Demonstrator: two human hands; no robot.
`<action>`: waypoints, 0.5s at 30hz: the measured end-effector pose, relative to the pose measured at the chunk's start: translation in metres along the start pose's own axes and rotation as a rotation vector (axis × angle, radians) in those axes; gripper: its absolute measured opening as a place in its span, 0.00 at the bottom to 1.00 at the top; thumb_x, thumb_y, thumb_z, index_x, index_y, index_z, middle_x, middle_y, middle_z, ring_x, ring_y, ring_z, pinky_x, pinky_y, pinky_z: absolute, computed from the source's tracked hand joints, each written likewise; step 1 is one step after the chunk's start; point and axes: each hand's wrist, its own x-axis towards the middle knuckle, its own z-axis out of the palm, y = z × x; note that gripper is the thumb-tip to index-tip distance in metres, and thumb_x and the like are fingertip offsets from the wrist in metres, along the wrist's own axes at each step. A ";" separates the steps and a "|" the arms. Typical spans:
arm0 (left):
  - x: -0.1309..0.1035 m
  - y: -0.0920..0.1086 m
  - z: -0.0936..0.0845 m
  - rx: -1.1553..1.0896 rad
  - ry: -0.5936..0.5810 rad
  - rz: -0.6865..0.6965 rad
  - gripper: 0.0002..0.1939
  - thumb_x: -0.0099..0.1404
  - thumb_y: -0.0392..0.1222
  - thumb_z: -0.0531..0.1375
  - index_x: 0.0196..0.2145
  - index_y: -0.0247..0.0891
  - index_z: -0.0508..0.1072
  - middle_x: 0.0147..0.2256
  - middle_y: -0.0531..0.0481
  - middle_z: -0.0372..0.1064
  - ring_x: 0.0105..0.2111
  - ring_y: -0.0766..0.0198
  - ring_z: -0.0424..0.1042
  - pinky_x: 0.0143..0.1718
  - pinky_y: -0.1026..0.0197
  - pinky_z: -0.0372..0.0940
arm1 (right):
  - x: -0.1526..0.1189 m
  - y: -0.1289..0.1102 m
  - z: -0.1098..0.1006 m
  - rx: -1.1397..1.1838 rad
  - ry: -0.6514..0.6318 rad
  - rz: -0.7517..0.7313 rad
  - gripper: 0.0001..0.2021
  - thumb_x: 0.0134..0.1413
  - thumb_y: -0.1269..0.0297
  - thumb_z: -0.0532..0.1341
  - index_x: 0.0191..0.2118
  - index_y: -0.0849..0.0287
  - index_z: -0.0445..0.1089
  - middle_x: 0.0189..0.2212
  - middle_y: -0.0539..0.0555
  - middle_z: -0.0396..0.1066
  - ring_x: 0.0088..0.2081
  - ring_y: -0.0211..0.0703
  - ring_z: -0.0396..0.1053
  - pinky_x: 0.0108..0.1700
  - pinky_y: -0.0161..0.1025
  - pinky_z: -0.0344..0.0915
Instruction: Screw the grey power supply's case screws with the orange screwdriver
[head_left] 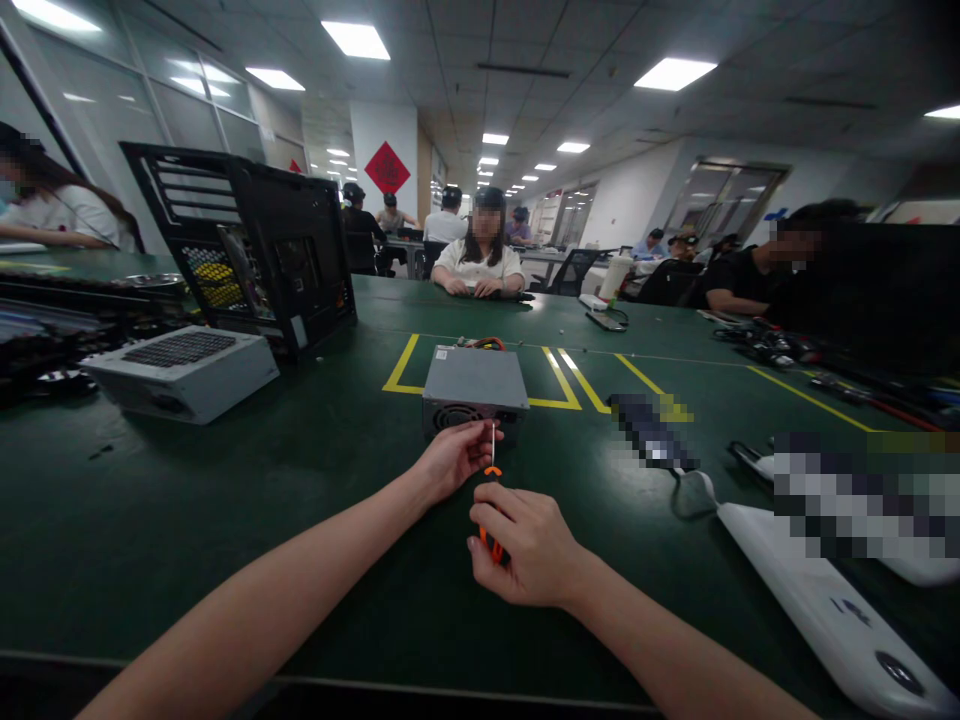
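Observation:
A grey metal power supply box (476, 376) stands on the green table, its fan grille facing me and some coloured wires behind it. My right hand (525, 540) is wrapped round the orange and black handle of a screwdriver (493, 470), whose thin shaft points away from me at the lower right of the box's front face. Just left of the shaft is my left hand (459, 458), its fingers curled together at the front of the box near the screwdriver's tip. Whatever those fingers may hold is too small to make out.
On the left, a second power supply (184, 375) lies beside an open black computer case (300, 250). A phone (649, 430) and white devices (832, 600) lie at right. Yellow tape (409, 365) marks the table (337, 620). A person sits opposite.

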 end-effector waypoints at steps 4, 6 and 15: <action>-0.001 -0.001 -0.002 0.015 -0.034 0.011 0.08 0.63 0.34 0.56 0.38 0.32 0.73 0.34 0.46 0.72 0.24 0.72 0.68 0.25 0.69 0.65 | 0.001 0.000 -0.001 0.009 -0.005 0.014 0.09 0.50 0.65 0.51 0.30 0.61 0.66 0.29 0.54 0.68 0.24 0.37 0.65 0.26 0.35 0.62; -0.001 -0.002 -0.003 0.023 -0.051 0.012 0.09 0.63 0.34 0.55 0.40 0.32 0.72 0.34 0.46 0.72 0.25 0.72 0.68 0.25 0.69 0.65 | 0.001 0.001 -0.001 0.021 -0.006 0.017 0.09 0.50 0.65 0.51 0.30 0.61 0.66 0.29 0.54 0.68 0.25 0.37 0.65 0.27 0.34 0.62; -0.001 -0.003 -0.002 0.036 -0.039 0.011 0.10 0.64 0.35 0.54 0.41 0.32 0.71 0.35 0.46 0.72 0.26 0.72 0.68 0.25 0.70 0.63 | 0.001 0.003 0.000 0.088 -0.049 0.078 0.07 0.50 0.66 0.52 0.34 0.61 0.65 0.33 0.55 0.68 0.30 0.39 0.67 0.31 0.36 0.65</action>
